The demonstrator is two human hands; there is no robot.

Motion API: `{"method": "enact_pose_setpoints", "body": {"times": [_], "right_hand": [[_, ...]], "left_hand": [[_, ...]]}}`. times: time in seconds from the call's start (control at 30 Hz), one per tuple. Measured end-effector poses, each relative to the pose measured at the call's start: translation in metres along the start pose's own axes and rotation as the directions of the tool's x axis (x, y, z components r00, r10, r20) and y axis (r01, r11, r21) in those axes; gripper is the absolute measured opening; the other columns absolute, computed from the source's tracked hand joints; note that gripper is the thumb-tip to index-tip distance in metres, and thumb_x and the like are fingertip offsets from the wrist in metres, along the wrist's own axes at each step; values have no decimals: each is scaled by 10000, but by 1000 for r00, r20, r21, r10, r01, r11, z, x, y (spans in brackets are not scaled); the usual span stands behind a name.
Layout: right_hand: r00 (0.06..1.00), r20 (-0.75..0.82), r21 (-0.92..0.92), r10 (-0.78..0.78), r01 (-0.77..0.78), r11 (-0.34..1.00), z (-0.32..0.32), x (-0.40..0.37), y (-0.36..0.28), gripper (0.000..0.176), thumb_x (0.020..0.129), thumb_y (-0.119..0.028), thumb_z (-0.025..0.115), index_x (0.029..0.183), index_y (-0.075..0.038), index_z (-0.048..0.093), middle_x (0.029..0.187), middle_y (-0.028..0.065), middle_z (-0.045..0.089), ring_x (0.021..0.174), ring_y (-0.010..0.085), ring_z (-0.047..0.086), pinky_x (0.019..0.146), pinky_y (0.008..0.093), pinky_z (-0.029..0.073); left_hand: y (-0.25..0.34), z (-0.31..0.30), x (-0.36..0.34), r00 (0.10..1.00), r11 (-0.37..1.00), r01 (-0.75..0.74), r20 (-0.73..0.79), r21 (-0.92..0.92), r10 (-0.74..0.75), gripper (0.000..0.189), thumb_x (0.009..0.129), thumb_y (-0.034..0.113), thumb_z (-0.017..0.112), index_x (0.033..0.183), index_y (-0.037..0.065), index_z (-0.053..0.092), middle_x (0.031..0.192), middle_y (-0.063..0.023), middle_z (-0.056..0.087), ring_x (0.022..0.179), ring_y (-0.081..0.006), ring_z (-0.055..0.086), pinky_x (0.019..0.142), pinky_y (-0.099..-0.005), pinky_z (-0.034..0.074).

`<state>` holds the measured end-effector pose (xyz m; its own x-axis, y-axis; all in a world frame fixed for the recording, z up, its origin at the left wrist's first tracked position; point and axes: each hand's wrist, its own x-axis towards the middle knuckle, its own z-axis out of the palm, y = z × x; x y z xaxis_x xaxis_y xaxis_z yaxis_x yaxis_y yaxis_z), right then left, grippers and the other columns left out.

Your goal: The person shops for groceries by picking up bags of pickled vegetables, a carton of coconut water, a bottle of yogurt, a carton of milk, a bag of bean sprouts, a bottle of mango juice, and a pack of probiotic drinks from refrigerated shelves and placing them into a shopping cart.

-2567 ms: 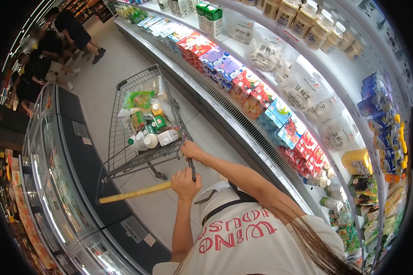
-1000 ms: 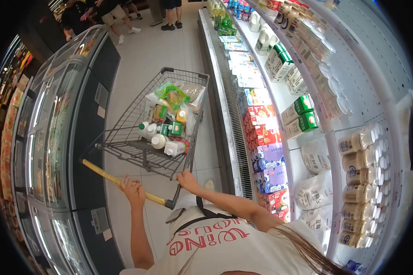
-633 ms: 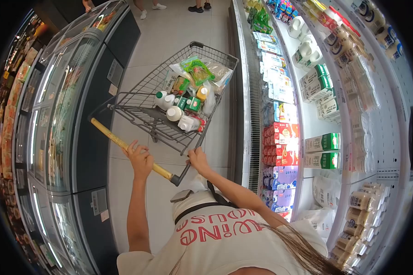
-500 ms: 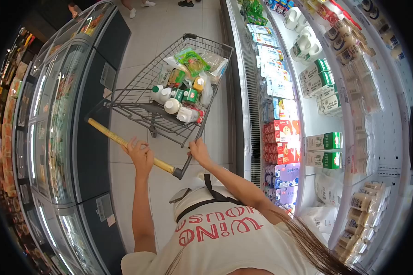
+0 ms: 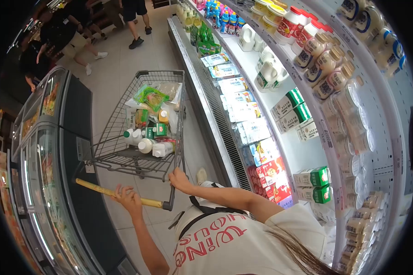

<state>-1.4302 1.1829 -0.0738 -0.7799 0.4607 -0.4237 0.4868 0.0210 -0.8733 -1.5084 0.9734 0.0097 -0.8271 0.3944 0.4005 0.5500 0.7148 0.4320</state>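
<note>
A wire shopping cart (image 5: 109, 133) stands in front of me, angled in the aisle. My left hand (image 5: 129, 200) has its fingers curled round the cart's yellow handle (image 5: 97, 187). My right hand (image 5: 179, 179) is closed on the grey frame at the cart's right rear corner. Inside the basket lie a green bag (image 5: 150, 97), a bottle with an orange cap (image 5: 163, 117), a white bottle (image 5: 145, 145) lying on its side, green-and-white cartons (image 5: 160, 129) and a white-and-red pack (image 5: 163, 148). Some items are partly covered by others.
On the right a chilled shelf holds milk jugs (image 5: 267, 74), green-and-white cartons (image 5: 311, 177), red packs (image 5: 273, 176) and bottles (image 5: 328, 64). A glass-topped freezer (image 5: 46, 169) lines the left. Several people in dark clothes stand ahead, one with a leg (image 5: 135, 32) in the aisle.
The view has turned left, so the cart and both hands appear lower and the cart further left. More people and shelf now show ahead. Both hands keep their hold on the cart.
</note>
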Motion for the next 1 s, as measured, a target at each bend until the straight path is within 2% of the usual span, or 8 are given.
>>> {"method": "enact_pose_setpoints", "body": {"times": [0.1,0.2,0.33,0.43,0.53,0.83,0.9,1.0], "right_hand": [[993,-69,-65,-94,90,994,-3,46,-7,291,861,-241,465,879,49,480,684,179,614,562,275,641,582,391,515],[988,-86,-58,-129,125,990,-12,84,-22,304,862,-248,467,873,55,482,672,182,614,564,282,643,592,400,517],[996,-1,-125,-88,87,988,-38,133,-53,321,859,-243,470,877,78,478,709,247,609,652,385,641,647,458,496],[971,42,-198,-237,241,950,-52,178,-68,337,853,-226,471,854,111,485,759,330,578,740,477,599,692,506,466],[993,-34,-162,-110,104,981,-59,217,-97,343,848,-201,462,803,137,497,799,383,545,786,523,561,720,534,445],[998,-17,-157,-59,56,986,-69,352,-140,335,851,-195,450,823,139,458,713,347,569,648,460,609,652,490,503],[975,81,-259,-205,219,941,-63,394,-134,321,851,-183,444,888,136,436,732,338,591,610,429,626,623,465,522],[997,50,-119,-53,59,991,-77,415,-175,328,850,-177,438,918,143,419,728,325,604,575,409,633,593,457,532]], "left_hand": [[-1,20,45,1000,1000,-13,8,24,13,138,682,60,525,558,55,587,889,-10,606,1190,-347,419,1052,-664,20],[2,37,88,999,998,-27,31,60,25,143,693,54,525,569,36,594,883,-26,606,1169,-351,428,1050,-660,37],[-2,65,137,1000,999,-29,-1,29,29,122,672,40,523,581,35,605,872,-29,597,1169,-356,428,1064,-667,22],[-4,89,173,999,999,-33,-21,43,34,120,680,36,523,597,27,610,871,-31,595,1151,-356,440,1068,-660,33],[-4,111,216,999,999,-22,-27,42,23,127,696,41,524,612,21,616,866,-35,593,1138,-356,449,1070,-655,43],[-30,178,335,999,998,-35,-28,47,36,141,723,51,529,627,9,624,888,-32,604,1152,-341,453,1066,-650,51],[-34,189,365,999,999,-39,-23,34,39,144,723,50,527,625,10,625,903,-31,612,1155,-337,452,1064,-643,58],[-46,208,404,997,995,-61,60,75,56,172,768,78,509,655,9,618,937,-33,613,1180,-336,439,1036,-659,71]]}}
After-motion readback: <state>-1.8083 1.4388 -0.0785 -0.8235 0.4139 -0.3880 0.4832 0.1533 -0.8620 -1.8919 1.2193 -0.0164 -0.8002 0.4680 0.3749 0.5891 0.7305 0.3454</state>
